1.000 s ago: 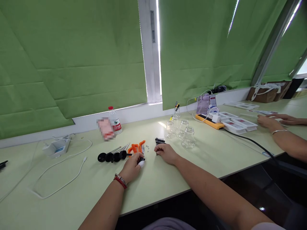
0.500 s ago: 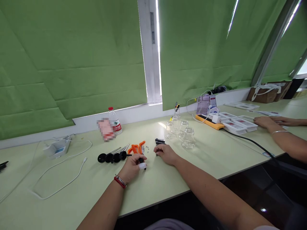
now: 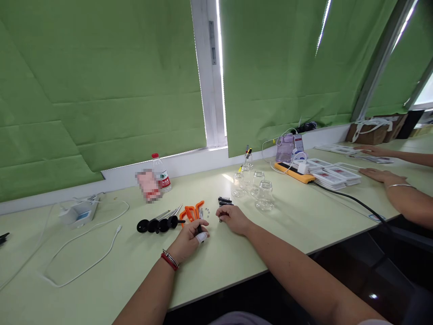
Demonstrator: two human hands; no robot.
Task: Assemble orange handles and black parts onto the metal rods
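Note:
My left hand (image 3: 190,238), with a white wrap on one finger, is closed around a small black part (image 3: 198,229) that is mostly hidden by the fingers. My right hand (image 3: 236,219) rests on the table with its fingertips pinched together. A tiny dark piece shows under those fingertips, too small to name. Just beyond them lie several black parts (image 3: 224,201), one with a spring-like coil. Past my left hand are orange bent handles (image 3: 198,208), thin metal rods (image 3: 175,210) and a row of black round cups (image 3: 164,224). Several tiny metal nuts (image 3: 207,210) lie between my hands.
Clear glass jars (image 3: 264,198) stand beyond my right hand. Behind the orange handles is a water bottle (image 3: 164,176). A white cable (image 3: 101,257) curls at left. An orange power strip (image 3: 293,173) and stacked white frames (image 3: 333,177) are at right, near a co-worker's hands (image 3: 377,175).
My left hand has turned slightly, hiding more of the black part. My right hand stays almost in place. One of the co-worker's hands has moved farther back over the table.

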